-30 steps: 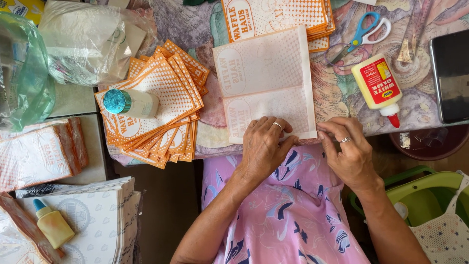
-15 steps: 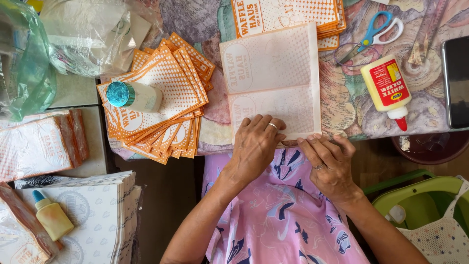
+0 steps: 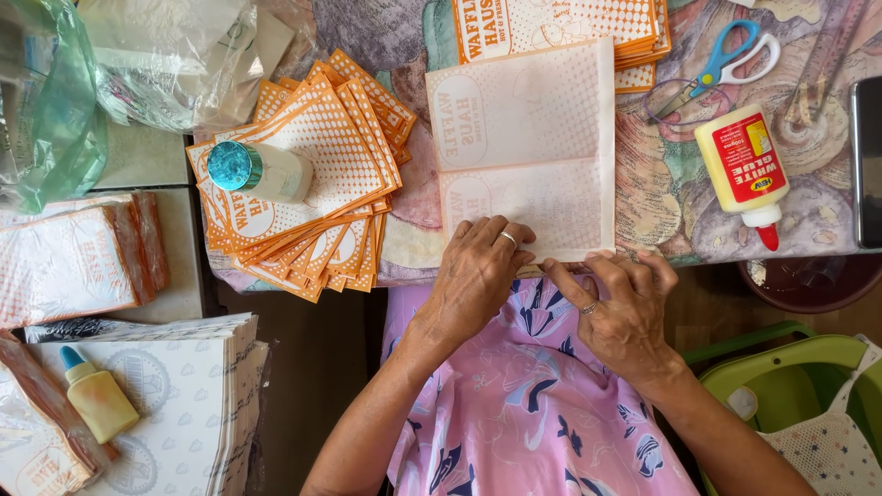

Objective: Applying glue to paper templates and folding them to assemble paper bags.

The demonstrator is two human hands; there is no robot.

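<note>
A white paper sheet with orange dotted print (image 3: 524,138) lies flat on the patterned table cloth in front of me. My left hand (image 3: 478,271) presses flat on its near edge, fingers together, a ring on one finger. My right hand (image 3: 620,303) pinches the same near edge at the sheet's right corner, just beside the left hand. Both hands sit over my pink flowered lap at the table's front edge.
A fanned pile of orange paper bags (image 3: 303,174) with a teal-capped bottle (image 3: 257,170) on it lies to the left. A white glue bottle (image 3: 746,170), blue scissors (image 3: 721,60) and a dark phone (image 3: 868,161) are to the right. Paper stacks (image 3: 175,395) and a small yellow bottle (image 3: 96,400) lie lower left, a green tub (image 3: 790,386) lower right.
My right hand has slid left along the sheet's near edge toward the left hand. The left hand stays pressed on the sheet. The view has shifted slightly.
</note>
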